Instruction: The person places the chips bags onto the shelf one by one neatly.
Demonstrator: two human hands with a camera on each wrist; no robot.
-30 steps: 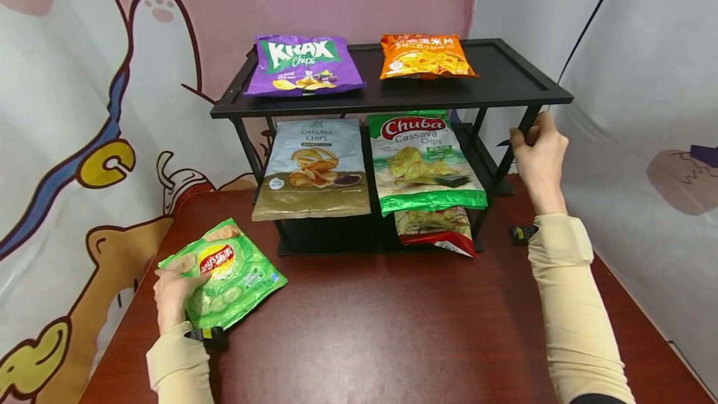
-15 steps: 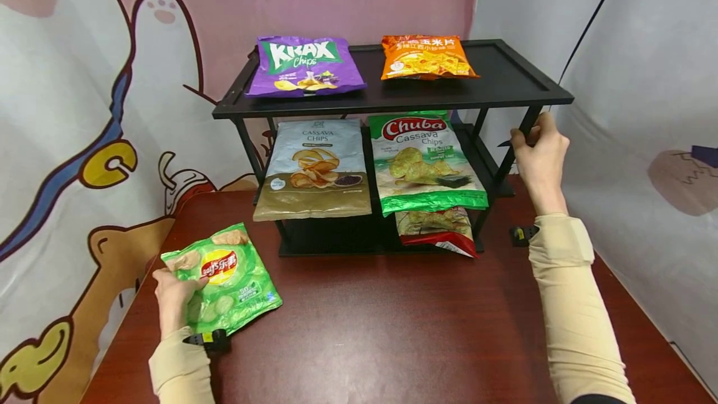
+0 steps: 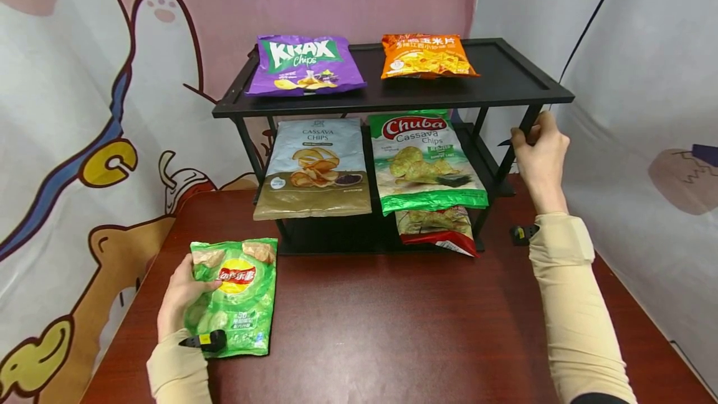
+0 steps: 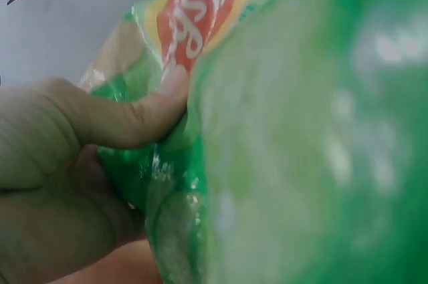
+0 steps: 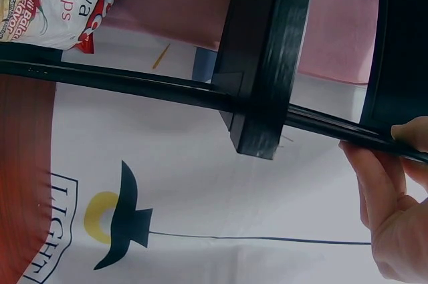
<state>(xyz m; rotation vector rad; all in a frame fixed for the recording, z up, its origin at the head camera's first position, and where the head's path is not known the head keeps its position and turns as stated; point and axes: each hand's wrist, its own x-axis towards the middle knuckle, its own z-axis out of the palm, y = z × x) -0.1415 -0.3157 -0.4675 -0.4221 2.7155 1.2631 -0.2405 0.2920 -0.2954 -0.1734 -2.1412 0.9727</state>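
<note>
My left hand (image 3: 182, 295) grips a green bag of Lay's potato chips (image 3: 247, 317) by its left side, thumb across the front near the logo. In the left wrist view the thumb (image 4: 127, 120) presses into the crinkled bag (image 4: 281, 137). The bag is held upright, front toward me, left of the black shelf rack (image 3: 392, 102). At the rack's right end, my right hand (image 3: 541, 158) pinches a front post (image 3: 521, 133) just under the top shelf. The right wrist view shows thumb and fingers (image 5: 378, 184) around that thin black post (image 5: 321, 123).
On the top shelf lie a purple Krax chips bag (image 3: 305, 67) and an orange bag (image 3: 426, 58). The middle shelf holds a cassava chips bag (image 3: 314, 170) and a green-white Chuba bag (image 3: 429, 161). A red-edged bag (image 3: 437, 229) sits below, jutting past the bottom shelf onto the table (image 3: 381, 323).
The Lay's bag has turned from slanted to upright and shifted slightly right and down, with my left hand moving along. My right hand stays on the rack post.
</note>
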